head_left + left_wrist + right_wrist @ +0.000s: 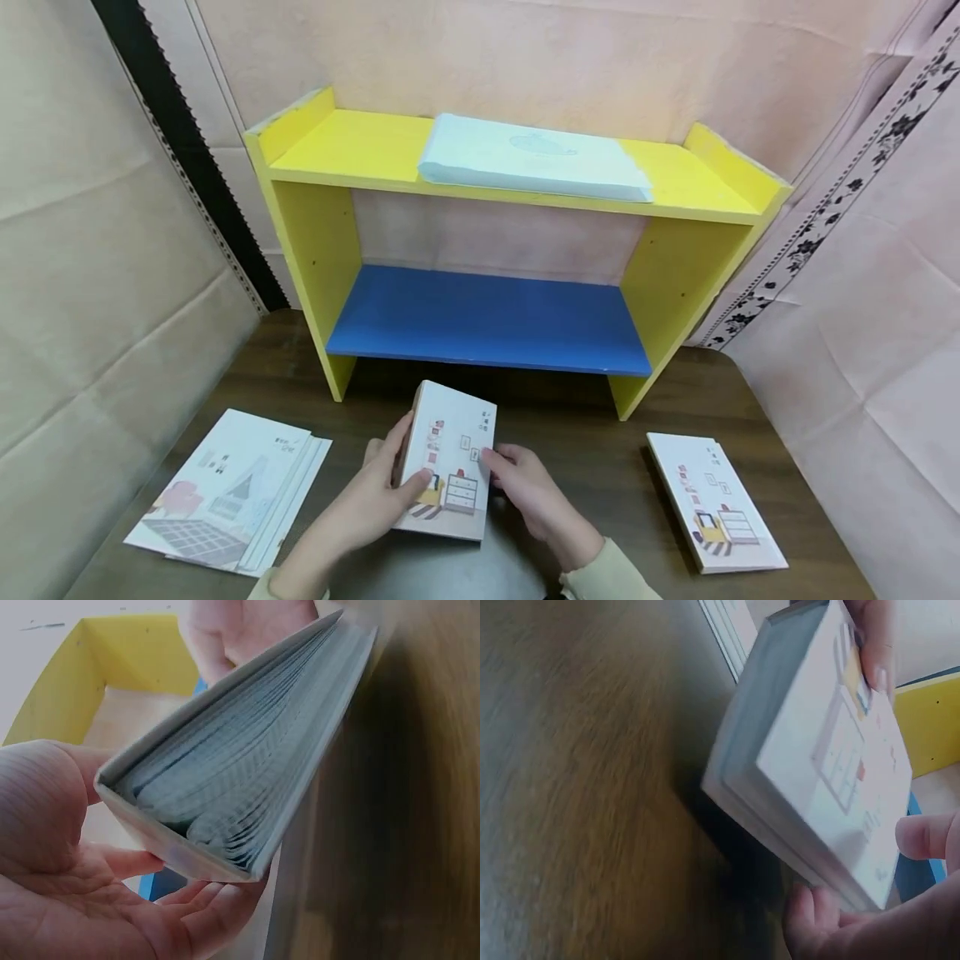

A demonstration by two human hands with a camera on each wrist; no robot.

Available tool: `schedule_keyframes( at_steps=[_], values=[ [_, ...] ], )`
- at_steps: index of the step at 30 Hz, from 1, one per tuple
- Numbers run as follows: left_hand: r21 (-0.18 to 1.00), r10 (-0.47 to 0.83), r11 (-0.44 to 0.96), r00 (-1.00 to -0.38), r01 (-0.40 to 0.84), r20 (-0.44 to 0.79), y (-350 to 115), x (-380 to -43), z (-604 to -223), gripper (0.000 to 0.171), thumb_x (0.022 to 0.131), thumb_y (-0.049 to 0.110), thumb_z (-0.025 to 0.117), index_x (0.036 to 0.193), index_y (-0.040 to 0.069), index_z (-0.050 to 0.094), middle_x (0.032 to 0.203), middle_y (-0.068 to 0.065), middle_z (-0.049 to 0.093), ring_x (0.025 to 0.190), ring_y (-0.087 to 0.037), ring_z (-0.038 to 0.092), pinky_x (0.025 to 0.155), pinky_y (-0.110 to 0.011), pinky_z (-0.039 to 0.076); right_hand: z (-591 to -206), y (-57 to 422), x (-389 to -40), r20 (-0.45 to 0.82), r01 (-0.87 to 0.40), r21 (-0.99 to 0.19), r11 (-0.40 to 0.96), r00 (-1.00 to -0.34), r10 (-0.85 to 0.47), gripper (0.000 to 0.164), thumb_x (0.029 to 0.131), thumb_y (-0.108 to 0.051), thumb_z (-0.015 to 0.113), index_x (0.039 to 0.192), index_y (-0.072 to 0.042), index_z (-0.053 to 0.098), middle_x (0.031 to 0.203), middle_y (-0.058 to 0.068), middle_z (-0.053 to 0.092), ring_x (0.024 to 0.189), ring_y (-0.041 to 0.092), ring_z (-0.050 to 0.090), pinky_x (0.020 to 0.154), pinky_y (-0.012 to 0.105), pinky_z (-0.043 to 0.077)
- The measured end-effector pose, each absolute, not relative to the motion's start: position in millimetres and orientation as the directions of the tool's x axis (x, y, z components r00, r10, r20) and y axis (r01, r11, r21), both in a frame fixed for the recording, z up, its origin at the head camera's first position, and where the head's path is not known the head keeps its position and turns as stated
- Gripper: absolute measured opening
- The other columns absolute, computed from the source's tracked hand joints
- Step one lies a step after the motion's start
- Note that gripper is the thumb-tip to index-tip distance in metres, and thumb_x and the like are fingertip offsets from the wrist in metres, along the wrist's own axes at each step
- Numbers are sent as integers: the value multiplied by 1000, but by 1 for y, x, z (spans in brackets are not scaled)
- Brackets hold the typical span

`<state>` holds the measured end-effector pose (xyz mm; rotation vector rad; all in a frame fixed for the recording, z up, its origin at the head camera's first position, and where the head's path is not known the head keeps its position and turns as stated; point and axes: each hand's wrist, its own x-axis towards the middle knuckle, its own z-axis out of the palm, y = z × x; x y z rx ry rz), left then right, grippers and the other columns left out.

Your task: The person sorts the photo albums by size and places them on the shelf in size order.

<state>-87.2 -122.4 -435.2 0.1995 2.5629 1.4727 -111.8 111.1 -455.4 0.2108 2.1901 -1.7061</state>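
Observation:
A thick white book (457, 450) with small printed furniture on its cover is held above the table, in front of the shelf. My left hand (371, 500) grips it around the spine side, thumb on the cover and fingers behind. At the opposite edge, my right hand (532, 500) pinches it, with the thumb on the cover and fingers underneath. In the left wrist view the book's (225, 772) end shows many layered pages between stiff covers. The right wrist view shows the book (817, 765) tilted above the wood.
A yellow shelf unit (315, 242) with a blue lower board (487, 321) stands at the back. A pale blue flat packet (532, 158) lies on its top. Several thin booklets (225, 492) lie stacked at left. A similar white book (716, 504) lies at right on the brown table (600, 475).

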Motion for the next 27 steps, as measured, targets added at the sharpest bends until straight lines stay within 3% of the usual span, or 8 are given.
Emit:
schedule_keyframes(
  at_steps=[3,6,10,14,20,27],
  values=[
    [867,206,497,-976,42,-70,-116,-86,-434,87,98,24,71,167,19,18,126,-15,46,102,-21,49,88,-37,50,-454,112,-109,-330,298,-905,305,-942,-61,66,104,-46,58,145,6,50,136,20,61,121,31,59,105,60,47],
    [863,194,502,-979,52,-54,-112,-85,-434,85,100,22,69,167,22,17,128,-15,46,99,-21,52,87,-37,51,-453,113,-105,-266,246,-914,324,-964,-20,58,104,-43,59,140,2,53,130,16,55,115,28,55,93,46,52],
    [896,175,439,-984,58,-22,-109,-86,-434,80,103,20,64,167,25,15,137,-17,46,102,-20,58,91,-39,51,-449,115,-102,-169,167,-944,283,-985,17,45,105,-36,61,133,-3,51,121,14,48,104,25,50,81,33,45],
    [956,134,290,-991,55,16,-101,-93,-434,69,107,22,58,165,20,20,140,-14,54,104,-18,62,93,-33,52,-439,117,-107,-96,97,-974,202,-995,16,44,105,-36,60,135,-6,45,118,13,55,97,23,57,80,33,48],
    [995,28,96,-1000,-8,-10,-91,-111,-426,52,108,27,56,156,17,36,121,-13,62,95,-20,64,78,-23,56,-428,120,-111,-77,69,-986,152,-996,-53,52,106,-38,58,145,-10,37,123,16,58,95,23,68,79,37,59],
    [998,-58,-26,-997,-51,-52,-91,-131,-421,54,106,29,61,153,15,38,129,-17,64,94,-19,71,75,-25,61,-437,121,-107,-101,83,-993,88,-968,-228,57,106,-25,61,146,-3,28,132,22,65,104,27,74,87,42,62]
  ],
)
